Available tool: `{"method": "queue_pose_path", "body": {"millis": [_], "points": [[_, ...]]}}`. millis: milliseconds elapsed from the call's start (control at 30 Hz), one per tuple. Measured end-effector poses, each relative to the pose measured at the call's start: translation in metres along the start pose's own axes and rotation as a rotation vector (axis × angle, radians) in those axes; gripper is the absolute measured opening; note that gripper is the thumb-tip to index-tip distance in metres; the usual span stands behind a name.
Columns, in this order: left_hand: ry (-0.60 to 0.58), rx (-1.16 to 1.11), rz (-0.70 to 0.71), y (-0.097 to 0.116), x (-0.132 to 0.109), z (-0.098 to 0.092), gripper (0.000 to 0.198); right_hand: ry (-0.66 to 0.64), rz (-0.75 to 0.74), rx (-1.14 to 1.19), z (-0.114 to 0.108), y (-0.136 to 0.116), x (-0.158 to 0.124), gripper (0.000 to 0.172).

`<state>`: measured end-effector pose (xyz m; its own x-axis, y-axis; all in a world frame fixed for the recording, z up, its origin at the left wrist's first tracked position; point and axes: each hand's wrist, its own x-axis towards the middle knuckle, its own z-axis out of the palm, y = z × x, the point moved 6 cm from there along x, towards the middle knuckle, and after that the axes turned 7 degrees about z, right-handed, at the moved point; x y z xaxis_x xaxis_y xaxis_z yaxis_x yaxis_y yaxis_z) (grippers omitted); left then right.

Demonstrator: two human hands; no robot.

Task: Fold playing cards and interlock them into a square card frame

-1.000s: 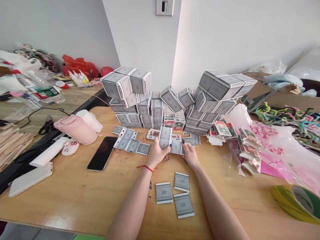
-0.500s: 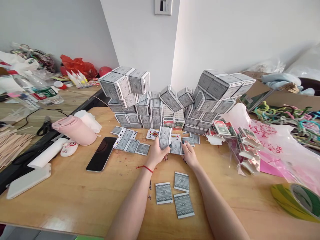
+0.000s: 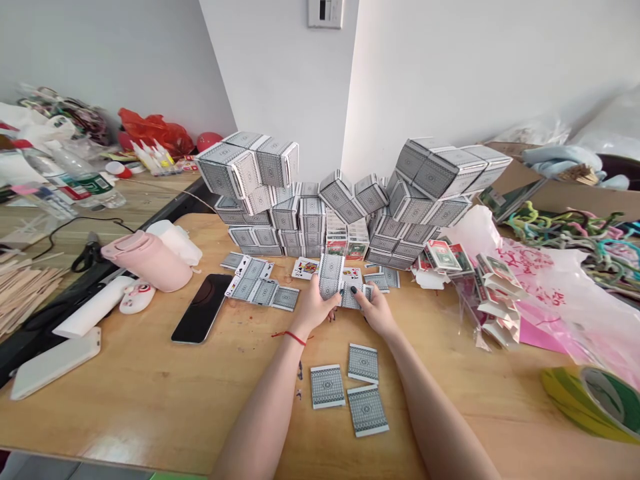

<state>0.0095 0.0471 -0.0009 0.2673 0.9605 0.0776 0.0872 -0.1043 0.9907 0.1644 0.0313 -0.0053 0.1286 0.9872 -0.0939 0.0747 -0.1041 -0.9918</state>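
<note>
My left hand (image 3: 317, 303), a red string on its wrist, is closed on a patterned grey playing card (image 3: 331, 270), held upright with its back showing. My right hand (image 3: 373, 307) pinches a second playing card (image 3: 351, 294) beside it, thumb across the back. Whether either hand holds more than one card is hidden. Face-up cards (image 3: 305, 268) lie just behind. Nearer to me, between my forearms, lie several square folded cards (image 3: 327, 387). Loose cards (image 3: 251, 279) overlap to the left of my hands. Behind my hands stands a structure of card cubes (image 3: 313, 220), stacked higher at both ends.
On the left are a black phone (image 3: 203, 308), a pink tumbler (image 3: 150, 260) and a white power bank (image 3: 56, 363). Opened card boxes (image 3: 500, 290), a plastic bag (image 3: 560, 280) and a tape roll (image 3: 595, 400) are on the right. A wall (image 3: 280, 80) rises behind.
My right thumb has shifted left, further over the card it pinches. My left hand and its card have barely moved.
</note>
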Motion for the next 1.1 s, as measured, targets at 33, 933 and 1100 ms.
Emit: {"method": "queue_pose_path", "body": {"millis": [33, 933, 1100], "points": [[-0.003, -0.003, 0.0, 0.0, 0.0, 0.0, 0.039, 0.004, -0.01, -0.001, 0.0, -0.001, 0.0, 0.039], [-0.058, 0.071, 0.402, 0.027, 0.003, 0.003, 0.043, -0.065, 0.147, 0.715, -0.007, 0.013, 0.012, 0.036], [-0.088, -0.272, 0.255, 0.021, 0.005, 0.001, 0.06, -0.08, 0.146, 0.673, -0.007, 0.014, 0.012, 0.034]]}}
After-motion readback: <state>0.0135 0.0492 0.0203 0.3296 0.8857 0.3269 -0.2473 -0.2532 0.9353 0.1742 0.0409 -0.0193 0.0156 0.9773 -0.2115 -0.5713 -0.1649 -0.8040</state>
